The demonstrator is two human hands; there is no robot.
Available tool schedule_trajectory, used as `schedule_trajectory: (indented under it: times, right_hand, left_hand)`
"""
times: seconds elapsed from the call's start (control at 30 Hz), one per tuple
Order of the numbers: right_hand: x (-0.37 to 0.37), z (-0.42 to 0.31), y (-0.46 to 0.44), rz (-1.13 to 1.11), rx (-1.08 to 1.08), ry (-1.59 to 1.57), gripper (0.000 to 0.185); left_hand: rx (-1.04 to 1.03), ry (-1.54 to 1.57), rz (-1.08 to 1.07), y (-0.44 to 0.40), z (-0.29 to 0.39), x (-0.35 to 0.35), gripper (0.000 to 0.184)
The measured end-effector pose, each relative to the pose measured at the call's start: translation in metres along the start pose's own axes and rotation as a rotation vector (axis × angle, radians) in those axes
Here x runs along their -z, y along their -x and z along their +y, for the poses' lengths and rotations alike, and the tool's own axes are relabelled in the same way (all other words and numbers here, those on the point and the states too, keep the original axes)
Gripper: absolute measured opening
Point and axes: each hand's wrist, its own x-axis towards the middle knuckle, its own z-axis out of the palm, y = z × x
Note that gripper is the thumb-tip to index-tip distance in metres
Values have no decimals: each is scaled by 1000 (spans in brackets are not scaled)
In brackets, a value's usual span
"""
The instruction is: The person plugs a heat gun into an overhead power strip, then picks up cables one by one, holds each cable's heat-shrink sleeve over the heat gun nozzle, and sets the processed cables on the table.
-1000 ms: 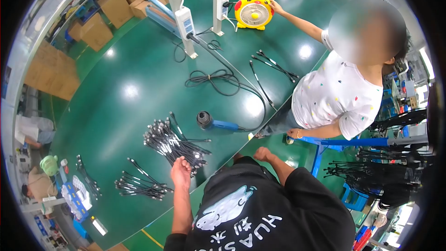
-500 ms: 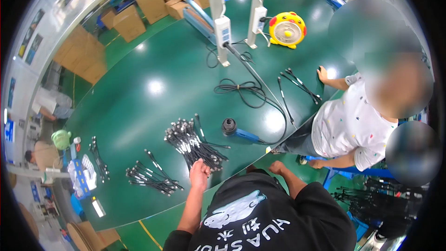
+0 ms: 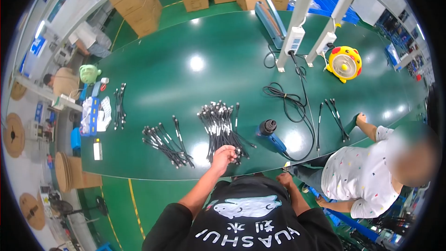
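My left hand (image 3: 225, 155) is at the near end of a big pile of short black cables (image 3: 219, 123) with white labels and metal connectors. Its fingers are bent together over the cable ends; what lies between them is hidden. My right hand (image 3: 285, 180) hangs low by the table's near edge, fingers curled, nothing visible in it. Left of the pile lies a smaller spread of the same cables (image 3: 162, 144). To the pile's right rests a blue and black heat gun (image 3: 271, 135), its cord running back across the green table (image 3: 158, 74).
A co-worker (image 3: 357, 176) stands at the right, one hand on the table near a few cables (image 3: 337, 118). Farther back are a yellow fan (image 3: 344, 64), white posts with sockets (image 3: 294, 40) and a coiled cord (image 3: 281, 94). A blue tray (image 3: 94, 116) and more cables (image 3: 120, 107) lie left.
The view has turned, so the table and its items sit differently in it. My left hand stays at the pile's near end, now over its right part. My right hand remains low by the edge.
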Motion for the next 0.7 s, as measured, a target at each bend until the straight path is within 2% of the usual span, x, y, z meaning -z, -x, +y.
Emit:
schedule_trajectory:
  times: [0.07,0.2,0.27,0.33,0.4,0.47,0.53,0.6,0.67,0.7]
  right_hand:
    - [9,-11,13,-19,33,-10,34]
    - [7,-6,13,-59,0,13,33]
    - [1,3,6,-32,75,150,31]
    - [4,4,11,-41,35,99,31]
    - [3,10,9,-48,-5,46,31]
    - [-8,36,-8,-127,159,137,32]
    - [-6,18,5,-74,107,151,32]
    - [-5,9,11,-21,53,164,33]
    - [-12,13,5,-5,124,189,32]
    - [-17,12,5,-8,120,192,32]
  left_hand:
    - [-3,46,21,2,-3,-1,14]
    - [13,169,39,8,2,-4,9]
    - [42,206,59,7,3,0,9]
    - [-55,153,87,2,2,11,12]
    - [-114,150,130,17,32,-7,12]
    - [-424,-114,102,41,76,-33,19]
    - [-475,-83,31,66,117,-48,23]
    - [-813,-657,-333,93,156,-51,22]
    - [-1154,-967,-594,140,211,-90,12]
    - [-1376,-1048,-643,161,229,-108,9]
